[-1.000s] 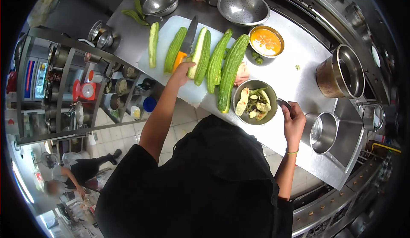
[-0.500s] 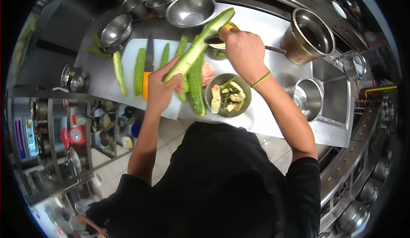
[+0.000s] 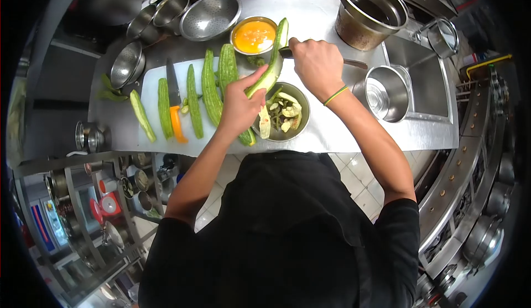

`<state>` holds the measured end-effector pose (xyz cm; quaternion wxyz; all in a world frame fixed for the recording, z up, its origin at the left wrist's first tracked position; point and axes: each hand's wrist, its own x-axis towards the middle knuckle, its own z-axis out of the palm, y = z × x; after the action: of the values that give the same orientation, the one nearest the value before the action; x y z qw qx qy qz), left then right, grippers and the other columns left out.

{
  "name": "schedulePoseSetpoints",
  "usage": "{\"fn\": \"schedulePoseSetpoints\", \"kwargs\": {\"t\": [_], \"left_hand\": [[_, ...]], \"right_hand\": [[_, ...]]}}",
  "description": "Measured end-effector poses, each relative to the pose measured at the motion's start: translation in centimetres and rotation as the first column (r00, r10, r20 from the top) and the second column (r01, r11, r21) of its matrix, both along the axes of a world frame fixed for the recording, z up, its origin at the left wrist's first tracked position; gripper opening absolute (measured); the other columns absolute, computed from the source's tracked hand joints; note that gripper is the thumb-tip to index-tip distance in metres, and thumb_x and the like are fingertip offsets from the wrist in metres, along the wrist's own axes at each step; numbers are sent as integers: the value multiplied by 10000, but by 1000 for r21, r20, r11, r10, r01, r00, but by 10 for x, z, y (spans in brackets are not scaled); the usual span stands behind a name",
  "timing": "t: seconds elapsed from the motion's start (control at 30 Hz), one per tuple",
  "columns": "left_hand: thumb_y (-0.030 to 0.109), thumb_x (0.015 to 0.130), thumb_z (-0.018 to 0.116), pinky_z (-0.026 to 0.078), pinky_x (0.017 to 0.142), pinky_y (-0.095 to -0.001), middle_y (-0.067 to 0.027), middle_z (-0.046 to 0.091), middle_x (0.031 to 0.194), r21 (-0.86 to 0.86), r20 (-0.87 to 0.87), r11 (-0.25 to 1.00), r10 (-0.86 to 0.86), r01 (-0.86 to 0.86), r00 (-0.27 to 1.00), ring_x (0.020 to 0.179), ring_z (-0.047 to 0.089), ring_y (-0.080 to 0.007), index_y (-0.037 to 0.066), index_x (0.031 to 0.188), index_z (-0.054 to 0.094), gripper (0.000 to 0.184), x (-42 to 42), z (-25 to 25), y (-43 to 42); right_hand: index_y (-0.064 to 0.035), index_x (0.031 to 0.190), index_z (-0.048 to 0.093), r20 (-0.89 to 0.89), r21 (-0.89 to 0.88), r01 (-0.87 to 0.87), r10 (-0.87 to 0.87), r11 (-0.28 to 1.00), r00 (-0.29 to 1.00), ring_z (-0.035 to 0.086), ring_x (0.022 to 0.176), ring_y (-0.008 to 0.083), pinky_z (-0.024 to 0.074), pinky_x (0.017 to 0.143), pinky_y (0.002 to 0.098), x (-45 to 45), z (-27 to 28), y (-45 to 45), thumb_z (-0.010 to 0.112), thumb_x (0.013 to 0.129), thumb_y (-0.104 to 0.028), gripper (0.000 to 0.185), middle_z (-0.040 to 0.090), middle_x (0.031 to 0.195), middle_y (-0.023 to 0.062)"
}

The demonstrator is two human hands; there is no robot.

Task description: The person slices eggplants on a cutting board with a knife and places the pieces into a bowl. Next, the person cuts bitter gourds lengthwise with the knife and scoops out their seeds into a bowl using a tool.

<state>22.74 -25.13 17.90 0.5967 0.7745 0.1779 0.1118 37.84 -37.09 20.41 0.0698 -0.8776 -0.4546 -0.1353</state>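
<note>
My left hand (image 3: 241,108) is closed around the lower end of a bitter melon half (image 3: 275,64), a long ridged green piece with its pale inner side facing right. My right hand (image 3: 319,66) grips a metal spoon (image 3: 355,63) whose bowl end touches the melon's inner side, partly hidden. Below the melon stands a steel bowl (image 3: 307,114) with pale pith and seedy scraps in it. Left of my left hand, several green pieces (image 3: 212,89) lie on a white cutting board (image 3: 151,89), beside a knife with an orange handle (image 3: 177,124).
A bowl of orange liquid (image 3: 254,35) stands behind the melon, near a perforated steel bowl (image 3: 210,16). To the right are a tall steel pot (image 3: 362,31), a smaller pot (image 3: 383,100) and a sink (image 3: 426,81). Shelves (image 3: 83,158) stand at the lower left.
The view has shifted, so the table contents appear further left. My left hand has slid the melon half closer over the scrap bowl, and its inner side has turned to the right.
</note>
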Motion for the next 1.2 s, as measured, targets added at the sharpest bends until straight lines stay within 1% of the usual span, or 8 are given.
{"fn": "schedulePoseSetpoints", "kwargs": {"t": [0.1,0.33,0.37,0.4,0.67,0.93,1.0,1.2], "left_hand": [[-77,839,523,442,509,-230,-28,588,703,6,-99,1000,31,-30,995,541,509,-71,75,1336,549,520,8,-16,5],[-19,828,549,499,501,-264,-78,585,692,-35,-124,998,38,-43,992,566,583,-112,22,1270,589,446,16,-60,-4],[-29,863,563,490,511,-247,-85,620,875,-34,-190,998,39,-46,981,608,600,-115,23,1287,576,428,18,-61,-5],[-29,863,563,490,511,-247,-85,620,875,-39,-194,998,40,-48,980,608,600,-115,23,1287,576,428,20,-65,-7],[233,982,488,487,467,-250,-50,626,737,-232,-102,945,213,-232,972,523,533,-91,-4,1190,637,348,38,-85,-14],[185,935,554,415,443,-275,-31,623,647,102,-23,972,217,-214,976,500,507,-87,-13,1012,716,267,61,-98,-13],[173,912,586,410,457,-295,-28,623,640,16,-116,977,212,-212,970,513,518,-88,-35,993,709,256,71,-95,-11],[126,878,614,446,593,-229,-46,680,719,-139,60,967,224,-214,973,657,561,-62,-58,933,720,219,82,-114,-9]], "right_hand": [[-79,833,643,-166,-39,3,-10,999,986,685,648,251,524,558,353,-7,-16,-8,581,805,-127,83,670,676,104],[-107,855,627,-164,-86,64,-77,994,983,673,622,293,524,549,405,-29,-69,-5,570,795,-138,89,655,659,120],[-104,857,628,-198,-77,73,-87,994,976,674,625,297,526,556,406,-30,-71,-7,569,798,-140,91,657,665,123],[-101,859,629,-230,-69,83,-97,994,968,674,628,300,528,563,407,-31,-72,-9,567,801,-141,94,659,672,126],[-110,849,637,-287,-77,136,-152,988,946,682,658,305,536,591,416,-36,-91,-4,553,820,-147,97,671,697,132],[-130,880,651,-400,-59,149,-160,987,902,680,645,309,534,597,421,-51,-94,-3,574,814,-177,112,667,682,134],[-132,879,656,-396,-51,170,-176,984,901,677,630,307,531,589,423,-42,-93,-3,578,811,-179,114,669,694,149],[-132,884,681,-508,-12,190,-170,982,845,673,684,328,530,642,436,-34,-90,-5,582,789,-142,138,670,715,151]]}}
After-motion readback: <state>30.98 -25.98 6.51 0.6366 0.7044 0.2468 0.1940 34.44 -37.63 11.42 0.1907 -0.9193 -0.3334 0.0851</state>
